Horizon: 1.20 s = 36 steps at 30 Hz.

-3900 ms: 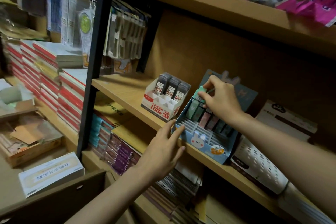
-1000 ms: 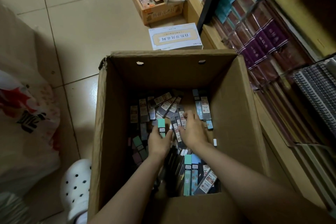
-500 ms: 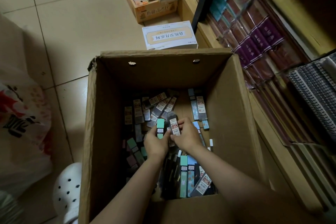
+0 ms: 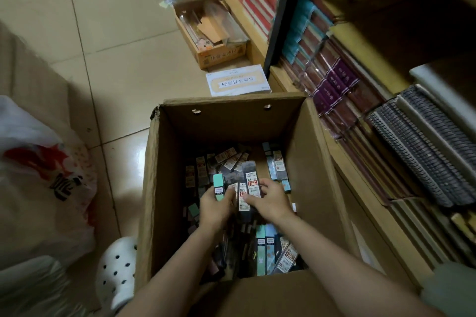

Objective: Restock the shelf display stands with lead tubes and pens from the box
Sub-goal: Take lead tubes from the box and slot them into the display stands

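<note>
Tiled floor (image 4: 116,64) carries the cardboard box (image 4: 306,162) beside the shelf (image 4: 360,188). Inside it, my left hand (image 4: 215,210) grips a green lead tube (image 4: 219,189); my right hand (image 4: 270,201) pinches a dark lead tube (image 4: 251,180) above loose tubes (image 4: 270,249).

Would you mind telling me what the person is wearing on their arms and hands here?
Nothing shows on either one. The left hand and the right hand are bare, with no gloves, rings, watch or bracelet to be seen, and both forearms are uncovered up to the frame edge. No sleeve is plainly visible on either arm.
</note>
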Each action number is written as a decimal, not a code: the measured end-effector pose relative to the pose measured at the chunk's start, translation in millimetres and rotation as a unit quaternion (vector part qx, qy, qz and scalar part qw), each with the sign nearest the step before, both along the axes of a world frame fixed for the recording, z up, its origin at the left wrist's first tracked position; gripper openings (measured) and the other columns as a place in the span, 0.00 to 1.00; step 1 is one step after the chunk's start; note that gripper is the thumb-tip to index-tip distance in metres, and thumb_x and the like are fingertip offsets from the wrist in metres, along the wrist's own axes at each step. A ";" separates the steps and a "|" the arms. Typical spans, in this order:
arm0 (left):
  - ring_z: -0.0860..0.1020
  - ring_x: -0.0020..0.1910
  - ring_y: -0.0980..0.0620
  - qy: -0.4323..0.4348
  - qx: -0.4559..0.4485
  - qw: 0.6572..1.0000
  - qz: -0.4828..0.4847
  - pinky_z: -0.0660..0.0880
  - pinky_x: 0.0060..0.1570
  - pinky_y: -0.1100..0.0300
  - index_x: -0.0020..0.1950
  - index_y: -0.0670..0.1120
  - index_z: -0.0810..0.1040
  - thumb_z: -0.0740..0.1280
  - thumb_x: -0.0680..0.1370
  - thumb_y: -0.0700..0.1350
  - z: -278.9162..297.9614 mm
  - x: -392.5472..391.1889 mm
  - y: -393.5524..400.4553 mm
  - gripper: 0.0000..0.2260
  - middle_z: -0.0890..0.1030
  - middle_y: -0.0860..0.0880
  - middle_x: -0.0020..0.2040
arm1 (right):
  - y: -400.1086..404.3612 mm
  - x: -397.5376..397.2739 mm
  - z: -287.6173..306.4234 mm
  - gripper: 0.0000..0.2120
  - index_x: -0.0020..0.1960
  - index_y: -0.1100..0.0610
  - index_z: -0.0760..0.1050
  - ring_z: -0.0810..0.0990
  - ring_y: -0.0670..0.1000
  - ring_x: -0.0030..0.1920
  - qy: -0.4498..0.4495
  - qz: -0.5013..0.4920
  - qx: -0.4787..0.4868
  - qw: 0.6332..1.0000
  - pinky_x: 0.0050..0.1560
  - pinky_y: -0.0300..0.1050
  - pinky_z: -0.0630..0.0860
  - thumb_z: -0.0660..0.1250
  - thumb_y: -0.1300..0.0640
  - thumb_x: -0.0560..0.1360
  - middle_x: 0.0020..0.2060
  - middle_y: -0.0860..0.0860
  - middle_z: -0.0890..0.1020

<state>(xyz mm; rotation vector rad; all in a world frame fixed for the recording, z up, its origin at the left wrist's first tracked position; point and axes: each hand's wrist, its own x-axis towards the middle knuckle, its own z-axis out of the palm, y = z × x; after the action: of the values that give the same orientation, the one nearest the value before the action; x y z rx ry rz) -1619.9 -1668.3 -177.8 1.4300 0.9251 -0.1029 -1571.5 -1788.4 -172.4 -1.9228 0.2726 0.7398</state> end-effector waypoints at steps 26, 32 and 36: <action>0.85 0.49 0.46 -0.340 -0.163 0.841 -0.388 0.81 0.41 0.59 0.57 0.44 0.80 0.74 0.72 0.52 329.3 104.9 -77.3 0.17 0.85 0.45 0.50 | -117.3 9.4 360.6 0.10 0.57 0.50 0.78 0.85 0.48 0.48 -0.370 -0.158 0.077 0.912 0.46 0.48 0.83 0.69 0.60 0.77 0.47 0.48 0.86; 0.85 0.47 0.48 -0.330 -0.226 0.832 -0.385 0.79 0.38 0.61 0.56 0.42 0.79 0.71 0.75 0.49 343.2 116.5 -93.9 0.14 0.85 0.44 0.50 | -135.4 13.0 397.0 0.12 0.52 0.57 0.78 0.84 0.47 0.36 -0.273 -0.251 0.154 0.916 0.37 0.41 0.81 0.56 0.57 0.84 0.35 0.49 0.85; 0.85 0.42 0.52 -0.331 -0.216 0.842 -0.368 0.77 0.34 0.65 0.56 0.42 0.79 0.70 0.76 0.47 357.6 127.8 -90.7 0.12 0.86 0.46 0.45 | -149.4 19.1 424.7 0.07 0.45 0.59 0.77 0.81 0.49 0.38 -0.261 -0.328 0.163 0.893 0.42 0.42 0.76 0.63 0.63 0.80 0.33 0.51 0.84</action>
<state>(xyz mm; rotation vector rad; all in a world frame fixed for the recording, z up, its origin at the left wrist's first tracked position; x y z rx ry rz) -1492.1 -1759.1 179.8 1.1859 -0.2482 -0.3415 -1552.3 -1937.8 252.3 -1.4901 0.3996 -0.1810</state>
